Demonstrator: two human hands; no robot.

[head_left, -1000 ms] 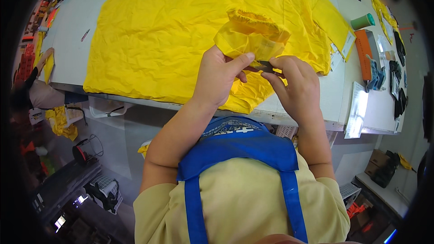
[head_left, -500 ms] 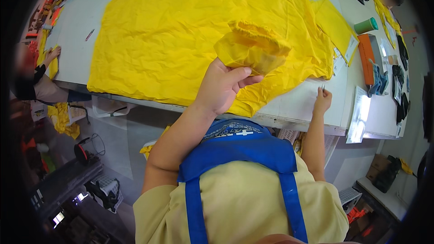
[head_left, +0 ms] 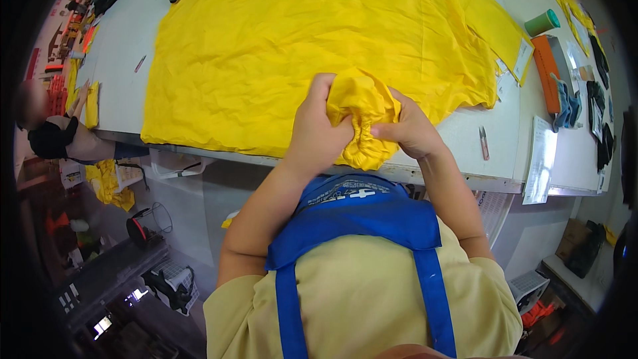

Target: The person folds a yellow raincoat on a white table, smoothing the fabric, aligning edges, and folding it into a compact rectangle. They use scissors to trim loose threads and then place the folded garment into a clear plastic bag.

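In the head view, the left hand (head_left: 320, 126) and the right hand (head_left: 413, 126) pinch a puffy yellow cloth (head_left: 362, 101) at the middle of the frame, all bunched up in tiny folds. A big wrinkly yellow cloth (head_left: 266, 53) covers much of the white table (head_left: 455, 136), with small snips (head_left: 484, 145) lying at right, and a person (head_left: 54, 138) is at the far left.

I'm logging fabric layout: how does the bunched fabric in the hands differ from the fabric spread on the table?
The bunched fabric is held in the left hand and right hand; the spread fabric lies on the table. The bunched fabric is gathered into deep folds, the spread fabric mostly flat with shallow wrinkles. The bunched fabric looks far smaller than the spread fabric. Both are yellow.
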